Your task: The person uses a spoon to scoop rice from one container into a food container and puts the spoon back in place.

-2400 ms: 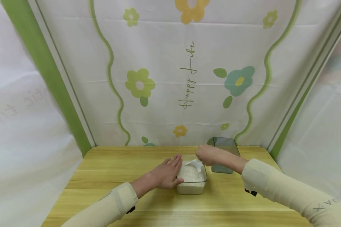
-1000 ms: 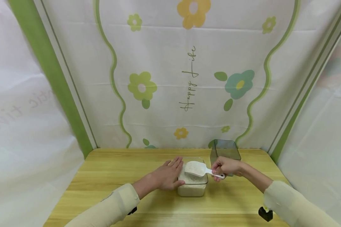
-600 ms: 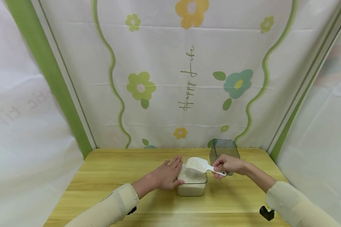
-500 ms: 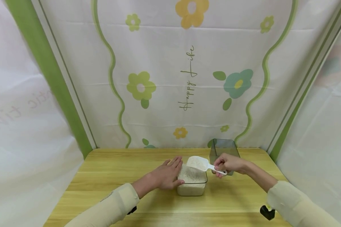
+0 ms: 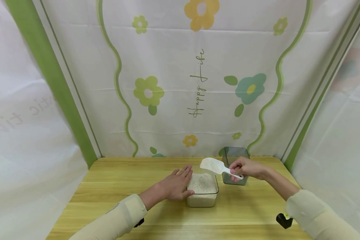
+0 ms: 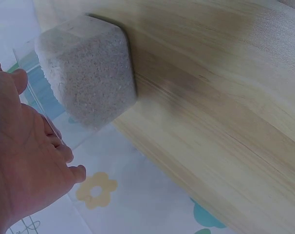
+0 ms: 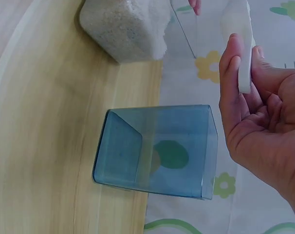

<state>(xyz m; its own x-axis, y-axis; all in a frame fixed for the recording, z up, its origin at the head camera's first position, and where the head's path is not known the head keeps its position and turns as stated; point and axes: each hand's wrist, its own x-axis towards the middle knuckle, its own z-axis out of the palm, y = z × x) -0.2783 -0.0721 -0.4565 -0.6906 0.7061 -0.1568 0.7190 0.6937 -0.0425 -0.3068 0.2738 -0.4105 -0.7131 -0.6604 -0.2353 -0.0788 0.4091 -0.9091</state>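
Note:
My right hand (image 5: 247, 168) pinches the handle of a white scoop (image 5: 213, 165), which carries pale grains and hangs above the far side of a clear container (image 5: 202, 200). That container holds rice-like grains (image 6: 91, 73) in a mounded heap. My left hand (image 5: 175, 185) rests on the container's left rim, fingers stretched out and thumb at the near corner. In the left wrist view its fingertips reach over the clear wall. A blue-tinted clear container (image 7: 157, 151) stands upright to the right, behind my right hand in the head view; no grains show in it.
Both containers stand on a wood-grain table (image 5: 123, 186). A white flower-printed cloth (image 5: 174, 66) rises at the table's back edge, with more cloth along both sides. A black wrist device (image 5: 284, 220) hangs under the right sleeve.
The right hand first dug the scoop into the grains, then turned it level and lifted it with a load. It has since risen slightly rightward. The left hand stays on the rim.

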